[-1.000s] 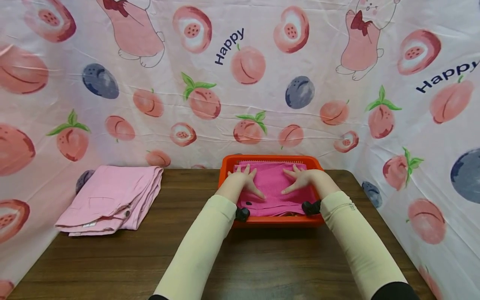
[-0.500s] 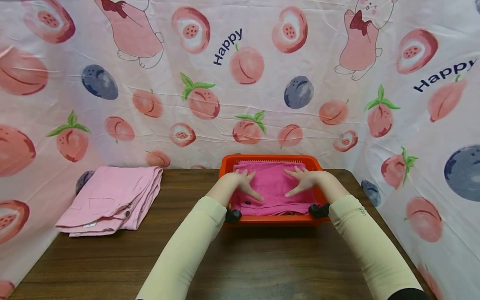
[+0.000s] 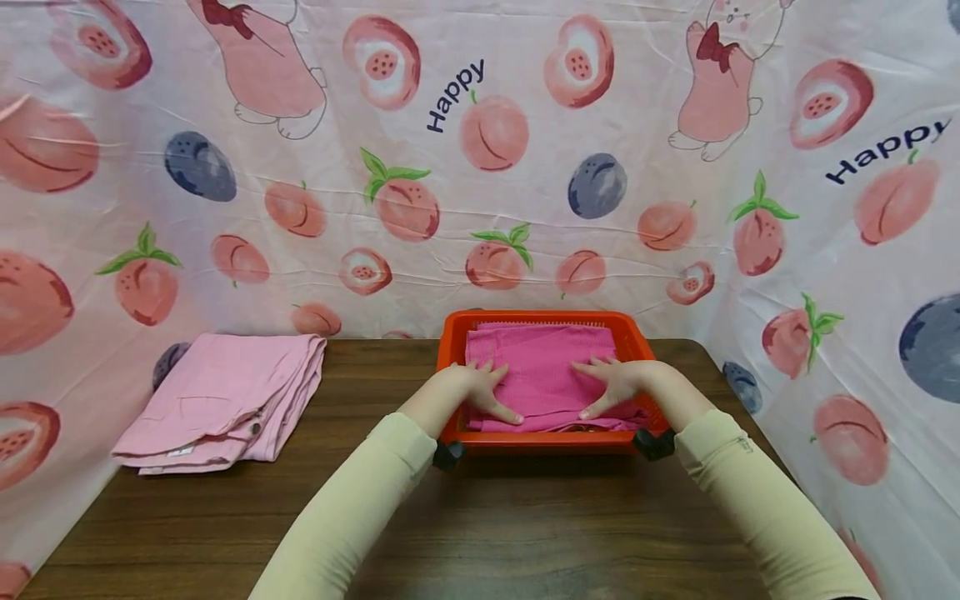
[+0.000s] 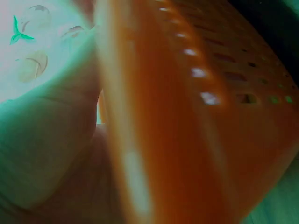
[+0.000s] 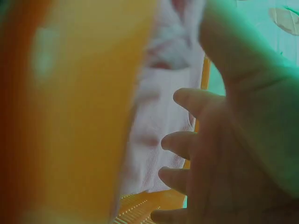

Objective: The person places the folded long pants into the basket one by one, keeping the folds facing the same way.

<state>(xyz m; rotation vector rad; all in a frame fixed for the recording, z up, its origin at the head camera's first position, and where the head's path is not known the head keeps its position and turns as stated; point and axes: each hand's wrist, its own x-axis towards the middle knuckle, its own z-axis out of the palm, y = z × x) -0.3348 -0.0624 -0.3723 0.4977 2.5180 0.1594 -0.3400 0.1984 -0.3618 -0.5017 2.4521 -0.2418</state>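
Observation:
A folded bright pink garment [image 3: 551,362], ribbed in texture, lies inside an orange-red plastic basket [image 3: 555,438]. My left hand [image 3: 478,392] is over its left part, with fingers spread. On the other side, my right hand [image 3: 622,388] is likewise spread over the garment's right part. Whether the fingertips press the cloth cannot be made out in the head view. In the right wrist view, the right hand [image 5: 219,149] shows separated fingers beside the cloth [image 5: 161,102]. The left wrist view is mostly filled by the blurred basket wall [image 4: 159,140]; that hand's fingers are largely hidden.
A folded light pink denim garment [image 3: 225,392] with a button and a pocket lies at the left of the brown wooden table [image 3: 360,383]. A fruit-printed cloth [image 3: 495,133] hangs behind and along both sides.
Both hands have drawn back toward the basket's front rim and slightly apart, fingers still spread. More of the garment's far part shows. The garment and the basket stay put.

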